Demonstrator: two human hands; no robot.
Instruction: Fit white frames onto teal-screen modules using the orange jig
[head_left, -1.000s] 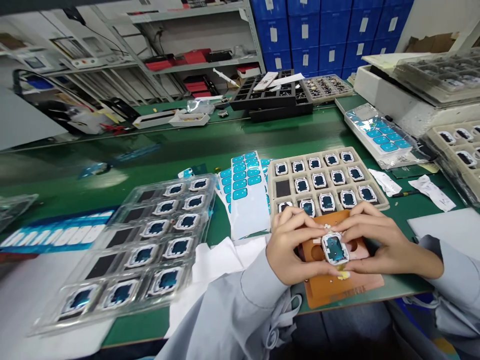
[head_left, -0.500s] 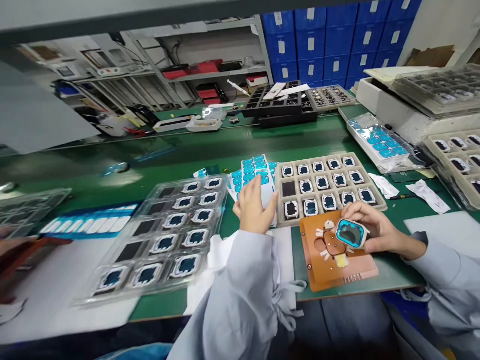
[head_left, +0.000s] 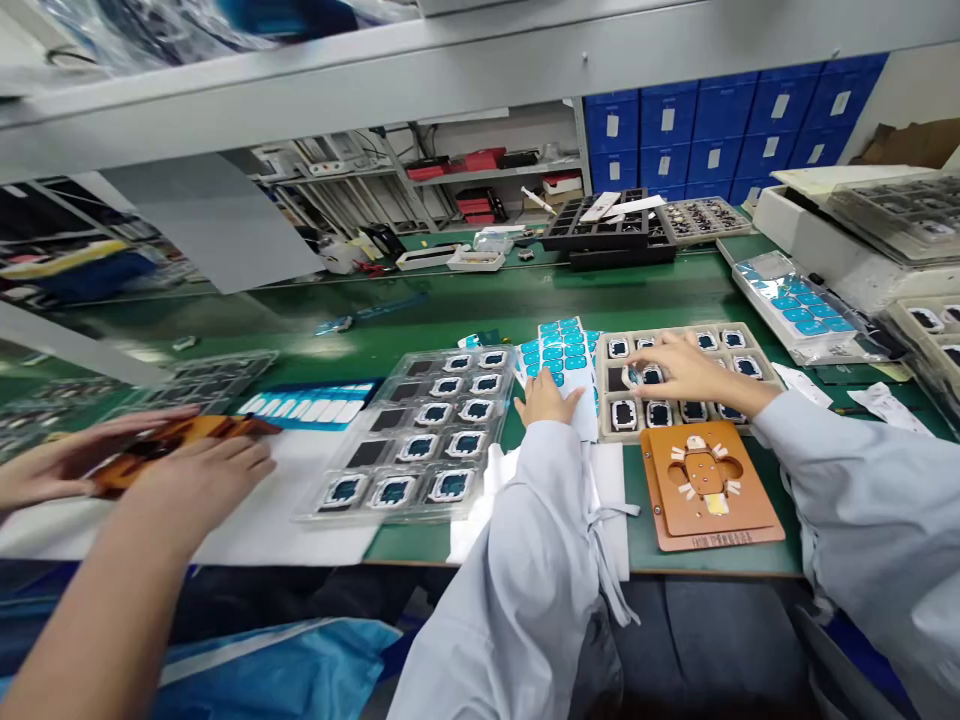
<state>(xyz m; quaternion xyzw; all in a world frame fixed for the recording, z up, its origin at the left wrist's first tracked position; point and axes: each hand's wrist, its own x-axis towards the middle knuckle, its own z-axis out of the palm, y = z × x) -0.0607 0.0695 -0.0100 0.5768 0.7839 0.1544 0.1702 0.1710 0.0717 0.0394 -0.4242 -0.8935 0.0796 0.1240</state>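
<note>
My right hand (head_left: 686,372) is over the beige tray (head_left: 615,436), its fingers closed on a watch case (head_left: 632,377) at the left column's middle pocket. Whether the case rests in the pocket, I cannot tell. Other pockets hold watch cases with dark centres, partly hidden by my hand. My left hand (head_left: 549,403) lies with fingers spread at the lower part of the sheets of blue stickers (head_left: 562,345), seemingly touching the white backing. Nearest me, an orange fixture (head_left: 709,525) shows its bare nest with white tabs and a yellow patch.
A clear plastic tray (head_left: 390,475) of watch cases stands on the left. Beyond it, a co-worker's hands (head_left: 202,480) work on another orange fixture (head_left: 161,440). A boxed pack of blue stickers (head_left: 799,305) and stacked trays are at the right. A shelf beam (head_left: 480,85) crosses above.
My right hand has carried the watch case from above the orange fixture to the beige tray. My left hand has lowered onto the sticker sheets. The view has turned left, showing the co-worker's hands.
</note>
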